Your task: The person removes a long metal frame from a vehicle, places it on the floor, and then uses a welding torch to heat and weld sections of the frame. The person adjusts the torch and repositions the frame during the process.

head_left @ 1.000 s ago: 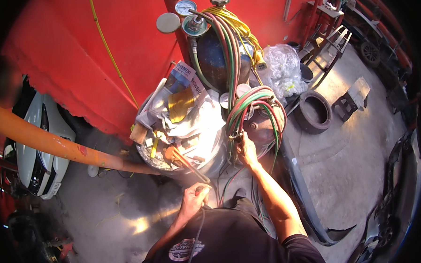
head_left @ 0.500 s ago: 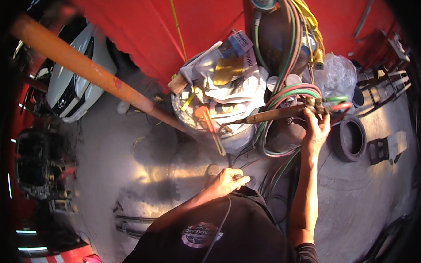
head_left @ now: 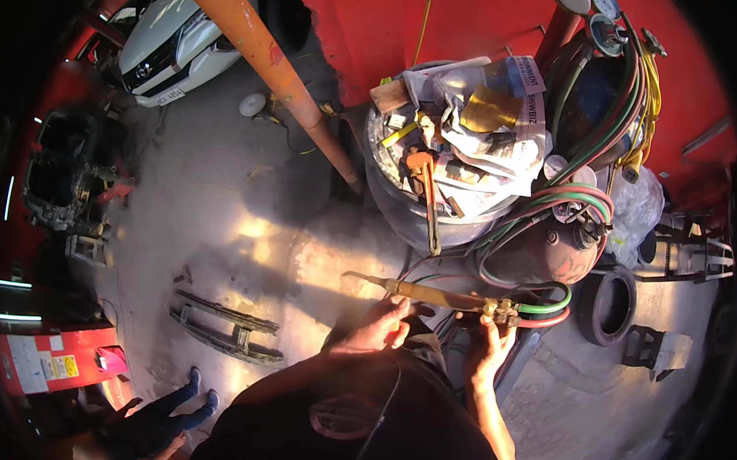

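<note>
My right hand [head_left: 490, 348] is closed round the valve end of a gas torch [head_left: 437, 295]. The torch lies almost level in front of my body, its tip pointing left. A green hose [head_left: 545, 308] and a red hose [head_left: 545, 322] run from its right end. Just below the torch's handle is my left hand [head_left: 374, 330], its fingers curled. A small thing may be in those fingers, but I cannot make it out. Whether the left hand touches the torch is unclear.
Ahead stands a drum [head_left: 401, 220] topped with newspapers [head_left: 496, 134] and an orange tool [head_left: 424, 195]. Gas cylinders [head_left: 550, 251] with coiled hoses are to its right, near a tyre [head_left: 606, 306]. An orange post [head_left: 271, 61] slants down. Another person [head_left: 147, 429] is at lower left.
My right hand has brought the torch down and left, from beside the drum to near my left hand. My view has shifted left, bringing another person into sight.
</note>
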Motion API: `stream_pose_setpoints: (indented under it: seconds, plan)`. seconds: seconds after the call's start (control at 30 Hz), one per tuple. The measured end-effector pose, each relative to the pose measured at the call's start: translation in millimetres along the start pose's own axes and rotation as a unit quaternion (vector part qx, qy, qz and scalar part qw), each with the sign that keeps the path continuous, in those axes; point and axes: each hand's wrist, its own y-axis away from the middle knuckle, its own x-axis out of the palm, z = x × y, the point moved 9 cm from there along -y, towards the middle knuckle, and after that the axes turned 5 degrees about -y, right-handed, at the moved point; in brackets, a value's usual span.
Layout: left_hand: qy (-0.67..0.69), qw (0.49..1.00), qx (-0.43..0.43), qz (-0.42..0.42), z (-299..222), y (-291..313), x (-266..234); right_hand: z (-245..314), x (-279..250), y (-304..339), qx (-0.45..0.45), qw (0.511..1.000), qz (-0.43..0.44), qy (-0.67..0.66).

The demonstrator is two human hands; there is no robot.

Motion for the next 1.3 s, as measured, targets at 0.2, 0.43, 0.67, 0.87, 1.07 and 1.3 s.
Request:
stream_pose_setpoints:
  seconds: [0.2,0.43,0.67,0.87,1.07,1.3]
  plan:
    - [0.228,0.969,0.053,-0.074,-8,41,-106,-102,60,47,0.175,0.966,0.114,0.154]
    - [0.249,0.926,0.214,-0.185,-41,124,-228,-186,126,114,0.307,0.870,0.267,0.279]
    - [0.106,0.892,0.312,-0.311,-90,207,-308,-176,245,140,-0.120,0.674,0.429,0.589]
    - [0.172,0.883,0.335,-0.281,-94,205,-307,-295,289,174,0.081,0.606,0.597,0.519]
    - [0.200,0.829,0.375,-0.362,-85,225,-368,-372,302,177,0.361,0.552,0.596,0.458]
    - [-0.036,0.788,0.307,-0.533,26,255,-521,-466,310,176,0.461,0.442,0.636,0.432]
